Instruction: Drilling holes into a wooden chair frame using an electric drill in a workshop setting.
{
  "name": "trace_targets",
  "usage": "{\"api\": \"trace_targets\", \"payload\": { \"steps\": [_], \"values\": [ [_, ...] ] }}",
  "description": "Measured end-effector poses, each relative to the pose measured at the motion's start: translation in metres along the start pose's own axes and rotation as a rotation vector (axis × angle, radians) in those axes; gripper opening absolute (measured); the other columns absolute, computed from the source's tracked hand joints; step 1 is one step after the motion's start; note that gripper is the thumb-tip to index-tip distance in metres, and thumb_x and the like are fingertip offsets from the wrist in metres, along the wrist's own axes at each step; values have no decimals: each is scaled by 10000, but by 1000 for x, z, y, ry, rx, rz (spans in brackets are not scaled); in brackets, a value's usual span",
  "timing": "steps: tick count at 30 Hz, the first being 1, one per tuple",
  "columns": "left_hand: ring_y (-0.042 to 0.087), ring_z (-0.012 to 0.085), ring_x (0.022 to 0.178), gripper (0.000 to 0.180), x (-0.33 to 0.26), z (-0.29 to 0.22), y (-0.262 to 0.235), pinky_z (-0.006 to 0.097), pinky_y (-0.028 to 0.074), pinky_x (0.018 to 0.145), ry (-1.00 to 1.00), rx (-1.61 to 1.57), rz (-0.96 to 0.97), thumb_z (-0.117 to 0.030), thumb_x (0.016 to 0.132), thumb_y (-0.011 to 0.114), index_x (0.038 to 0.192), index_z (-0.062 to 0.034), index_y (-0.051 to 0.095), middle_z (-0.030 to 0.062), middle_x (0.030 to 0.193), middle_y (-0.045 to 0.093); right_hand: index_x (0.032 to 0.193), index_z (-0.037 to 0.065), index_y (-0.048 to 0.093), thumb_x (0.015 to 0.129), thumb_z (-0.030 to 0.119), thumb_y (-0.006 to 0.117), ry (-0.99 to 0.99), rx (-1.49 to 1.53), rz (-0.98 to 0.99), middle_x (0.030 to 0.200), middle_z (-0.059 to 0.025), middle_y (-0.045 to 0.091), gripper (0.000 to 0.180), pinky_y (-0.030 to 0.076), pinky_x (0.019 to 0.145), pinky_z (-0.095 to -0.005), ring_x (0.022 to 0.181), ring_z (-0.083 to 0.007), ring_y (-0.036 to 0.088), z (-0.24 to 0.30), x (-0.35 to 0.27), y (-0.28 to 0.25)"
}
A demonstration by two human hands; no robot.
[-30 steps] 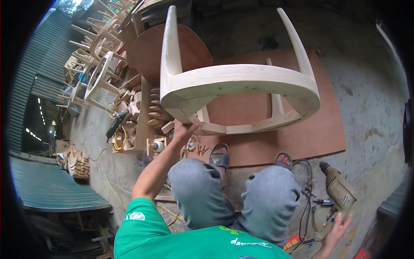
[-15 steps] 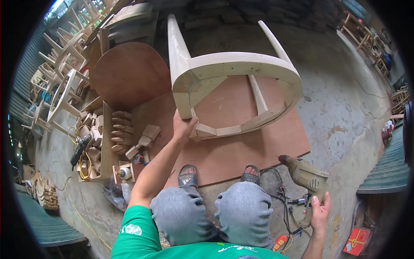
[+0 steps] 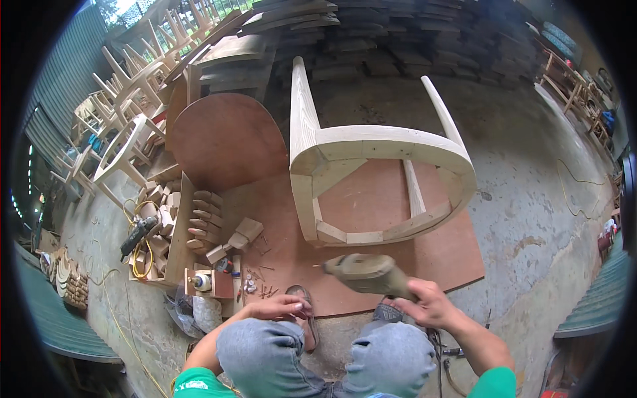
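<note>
Gripping the olive-green power drill [image 3: 371,274], your right hand [image 3: 428,306] is closed round its handle, and the tool's long axis runs right to left with the bit end pointing left, low over the reddish-brown board [image 3: 371,219] on the floor. Your left hand [image 3: 279,307] rests on your left knee with fingers curled; whether it pinches something small cannot be told, though loose screws [image 3: 255,288] lie just beyond it on the board. From the drill, the unfinished wooden chair frame [image 3: 378,179] lies straight ahead on the far side, lying on the board, its curved rail bowing out to the right and two pale legs reaching away toward the far stack of boards. Your right hand is the nearer one to the frame's near rail; your left sits further back and to the left. Left of the frame you have a round brown panel [image 3: 222,142] leaning up, and nearer you a shallow wooden tray [image 3: 179,232] of small wood blocks. A second dark power tool with a yellow cable [image 3: 138,233] lies on the concrete at the far left of that. A small white round container [image 3: 201,282] sits in an open box beside the tray. Stacked chair frames [image 3: 126,113] crowd the far left. Any labels are too small to make out.
</note>
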State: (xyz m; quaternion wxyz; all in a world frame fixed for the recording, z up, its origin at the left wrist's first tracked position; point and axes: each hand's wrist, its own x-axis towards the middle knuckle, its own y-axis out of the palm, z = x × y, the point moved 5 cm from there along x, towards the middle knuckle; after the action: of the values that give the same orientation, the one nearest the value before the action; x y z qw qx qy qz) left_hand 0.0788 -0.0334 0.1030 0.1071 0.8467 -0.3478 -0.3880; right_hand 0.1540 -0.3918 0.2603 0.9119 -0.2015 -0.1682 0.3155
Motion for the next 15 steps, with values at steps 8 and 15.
{"api": "trace_targets", "payload": {
  "steps": [8, 15],
  "values": [
    [434, 326, 1398, 635, -12, -78, 9, 607, 328, 1146, 789, -757, -153, -655, 865, 653, 1336, -230, 624, 28, 1496, 509, 1077, 25, 559, 954, 188, 681, -169, 257, 102, 935, -150, 643, 238, 476, 609, -362, 755, -204, 620, -20, 98, 103],
    [561, 316, 1230, 399, -5, -68, -68, 562, 422, 1102, 1266, -983, -470, -487, 954, 637, 1094, -119, 700, 56, 1256, 648, 1358, -25, 456, 947, 327, 706, 387, 625, -42, 1258, -165, 614, 596, 529, 876, -307, 1050, -173, 616, -100, 113, 186]
  ]
}}
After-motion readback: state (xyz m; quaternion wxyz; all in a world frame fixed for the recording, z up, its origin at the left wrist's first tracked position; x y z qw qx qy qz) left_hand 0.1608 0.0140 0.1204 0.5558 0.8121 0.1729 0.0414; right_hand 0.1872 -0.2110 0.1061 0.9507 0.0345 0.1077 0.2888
